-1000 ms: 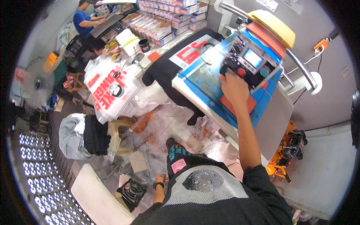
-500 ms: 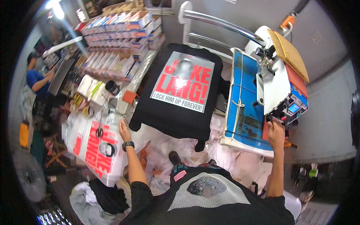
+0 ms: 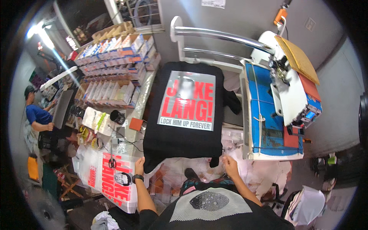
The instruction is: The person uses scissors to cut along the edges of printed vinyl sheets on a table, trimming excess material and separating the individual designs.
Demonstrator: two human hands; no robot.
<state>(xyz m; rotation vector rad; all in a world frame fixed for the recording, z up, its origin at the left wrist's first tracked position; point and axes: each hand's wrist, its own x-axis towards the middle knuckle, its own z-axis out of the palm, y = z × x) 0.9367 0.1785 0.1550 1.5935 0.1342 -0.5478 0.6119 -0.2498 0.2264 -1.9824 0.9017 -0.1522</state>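
A black T-shirt (image 3: 180, 143) is spread flat in front of me, its lower edge toward me. On it lies a clear, shiny print transfer sheet (image 3: 186, 100) with large red lettering and a blurred grey portrait. My left hand (image 3: 140, 166), with a dark watch on its wrist, is beside the shirt's lower left corner, fingers extended; contact there is unclear. My right hand (image 3: 230, 167) hovers just right of the shirt's lower right corner, fingers loosely bent and apart, holding nothing visible. Right of the shirt is a heat press head (image 3: 291, 99), swung aside over a blue, cord-tied board (image 3: 260, 115).
More printed transfer sheets (image 3: 113, 180) lie at left with scissors (image 3: 112, 162) on top. Boxes of packets (image 3: 111, 57) are stacked behind, near a black cup (image 3: 117, 117) and an orange square (image 3: 135, 124). A chrome arm (image 3: 226, 36) spans the back. Another person (image 3: 38, 115) works far left.
My right hand has left the press handle and come left to near the shirt's lower right corner. My left hand stays by the lower left corner. The view has shifted.
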